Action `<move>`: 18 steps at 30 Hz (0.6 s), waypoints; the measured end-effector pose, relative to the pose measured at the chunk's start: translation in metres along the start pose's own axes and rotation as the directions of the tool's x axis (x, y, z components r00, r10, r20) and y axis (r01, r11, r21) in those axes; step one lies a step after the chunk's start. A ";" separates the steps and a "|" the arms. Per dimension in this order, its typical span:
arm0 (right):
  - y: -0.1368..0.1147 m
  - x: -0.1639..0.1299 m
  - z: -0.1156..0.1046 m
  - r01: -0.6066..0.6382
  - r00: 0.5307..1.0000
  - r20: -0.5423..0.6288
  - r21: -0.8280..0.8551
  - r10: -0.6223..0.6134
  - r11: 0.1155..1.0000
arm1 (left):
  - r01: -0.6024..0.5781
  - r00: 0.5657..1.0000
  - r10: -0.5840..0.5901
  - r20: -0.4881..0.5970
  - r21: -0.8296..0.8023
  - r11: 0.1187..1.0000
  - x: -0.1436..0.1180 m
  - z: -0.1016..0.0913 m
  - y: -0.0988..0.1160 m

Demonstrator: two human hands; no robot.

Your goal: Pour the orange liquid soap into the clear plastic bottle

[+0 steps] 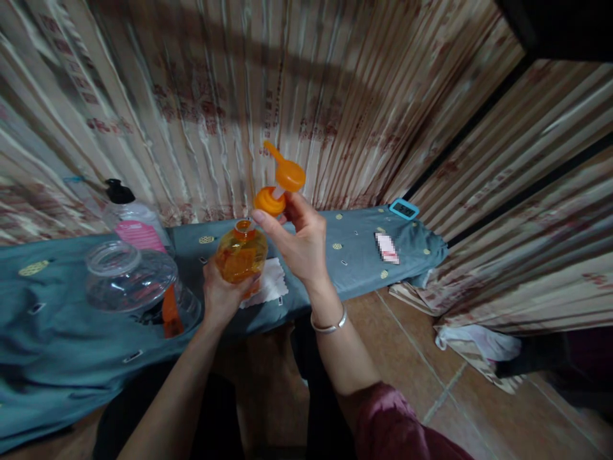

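My left hand (224,295) is wrapped round an amber, see-through bottle (242,252) whose neck is uncovered at the top. Just above that neck and slightly right, my right hand (301,237) pinches an orange pump head (290,176) by its collar, with the spout pointing up and left. The pump's collar is apart from the bottle's rim; whether its tube still reaches into the neck I cannot tell. Beneath the bottle lies a white cloth or paper (271,286) with a scalloped edge, partly hidden by my left hand and the bottle.
Left of my hands, a large clear plastic jar (143,281) stands before a clear bottle with a black pump and pink label (138,233). A blue digital clock (405,209) and a blurred packet (386,248) lie right on the grey-green cloth (345,268). Curtains (215,115) hang behind.
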State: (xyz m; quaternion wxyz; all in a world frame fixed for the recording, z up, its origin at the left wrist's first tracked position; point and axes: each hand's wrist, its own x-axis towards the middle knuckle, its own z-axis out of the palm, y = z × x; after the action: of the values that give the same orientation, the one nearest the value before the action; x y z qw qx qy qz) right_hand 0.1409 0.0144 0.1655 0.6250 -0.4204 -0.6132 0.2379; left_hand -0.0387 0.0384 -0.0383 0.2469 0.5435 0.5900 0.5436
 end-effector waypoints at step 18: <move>-0.039 -0.005 -0.048 0.363 0.853 -0.429 0.080 -0.297 0.928 | -0.005 1.000 0.006 -0.006 0.040 0.999 0.008 0.001 -0.013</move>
State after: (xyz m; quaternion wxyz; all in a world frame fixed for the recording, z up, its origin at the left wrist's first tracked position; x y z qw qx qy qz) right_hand 0.1785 -0.0215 0.2000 0.8022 -0.2982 -0.5108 0.0811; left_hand -0.0450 0.0486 -0.0476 0.2328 0.5482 0.6000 0.5341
